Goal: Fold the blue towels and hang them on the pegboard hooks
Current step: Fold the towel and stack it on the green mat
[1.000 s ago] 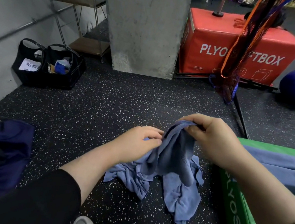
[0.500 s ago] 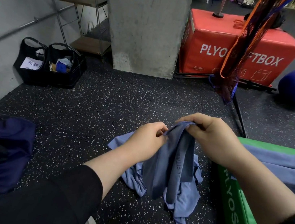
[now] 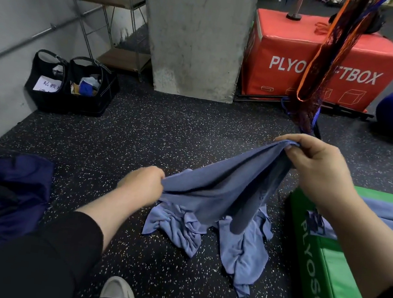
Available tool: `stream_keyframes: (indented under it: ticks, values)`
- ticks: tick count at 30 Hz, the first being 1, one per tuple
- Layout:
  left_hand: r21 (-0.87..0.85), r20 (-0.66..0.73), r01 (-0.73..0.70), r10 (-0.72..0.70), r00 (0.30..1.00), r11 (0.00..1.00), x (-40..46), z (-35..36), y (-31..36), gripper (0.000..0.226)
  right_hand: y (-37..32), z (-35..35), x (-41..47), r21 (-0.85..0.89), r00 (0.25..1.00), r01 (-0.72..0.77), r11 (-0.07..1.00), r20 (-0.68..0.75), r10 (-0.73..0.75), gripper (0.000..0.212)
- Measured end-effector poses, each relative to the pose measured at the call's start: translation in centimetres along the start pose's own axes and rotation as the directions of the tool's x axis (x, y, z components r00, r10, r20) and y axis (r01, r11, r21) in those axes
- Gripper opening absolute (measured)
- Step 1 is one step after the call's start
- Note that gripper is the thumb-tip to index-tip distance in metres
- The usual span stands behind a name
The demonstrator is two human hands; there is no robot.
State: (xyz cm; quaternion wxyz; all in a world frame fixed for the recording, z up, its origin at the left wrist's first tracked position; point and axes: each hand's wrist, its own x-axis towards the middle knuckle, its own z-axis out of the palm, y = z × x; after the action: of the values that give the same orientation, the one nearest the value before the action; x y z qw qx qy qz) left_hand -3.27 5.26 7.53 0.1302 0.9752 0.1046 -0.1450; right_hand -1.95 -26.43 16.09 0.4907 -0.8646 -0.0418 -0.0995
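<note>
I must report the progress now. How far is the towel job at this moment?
Done, apparently: folded towels lie on the green box. In hand: the left hand and right hand each grip an edge of one blue towel, stretched between them, not yet folded. Left: crumpled towels on the floor. No pegboard is in view, so hanging appears not started.

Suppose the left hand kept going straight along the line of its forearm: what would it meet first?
The left hand points up and right, into the blue towel it already grips; beyond that, probably the right hand, though depth is unclear.
</note>
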Motion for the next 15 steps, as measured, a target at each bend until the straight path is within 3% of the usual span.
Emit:
stream_keyframes:
  ticks: [2, 4, 8, 11, 13, 15]
  values:
    - [-0.052, 0.007, 0.072, -0.072, 0.997, 0.996, 0.3, -0.6, -1.4, 0.020, 0.9, -0.5, 0.3, -0.042, 0.999, -0.025, 0.999, -0.034, 0.024, 0.021]
    - [-0.243, 0.036, 0.129, -0.124, 0.992, 0.961, 0.2, -1.2, -2.2, 0.023, 1.5, -0.9, 0.3, -0.114, 0.999, -0.050, 0.992, -0.025, 0.048, 0.018]
    - [-0.685, 0.086, 0.177, -0.163, 0.983, 0.707, -0.8, -3.4, -3.1, 0.028, 2.8, -0.9, 0.0, -0.298, 0.989, -0.082, 0.951, 0.094, 0.114, 0.012]
    - [-0.812, 0.028, 0.095, -0.124, 0.992, 0.576, -1.3, -4.9, -3.3, 0.033, 3.5, -1.0, -0.1, -0.391, 0.978, -0.105, 0.914, 0.125, 0.166, 0.014]
    - [-0.824, -0.021, 0.033, -0.089, 0.996, 0.566, -1.5, -5.5, -3.1, 0.034, 3.5, -1.0, -0.1, -0.398, 0.975, -0.113, 0.910, 0.131, 0.178, 0.016]
    - [-0.737, -0.090, -0.068, 0.002, 0.996, 0.672, -1.5, -5.8, -3.3, 0.033, 3.7, -1.0, -0.1, -0.375, 0.975, -0.138, 0.917, 0.112, 0.193, 0.017]
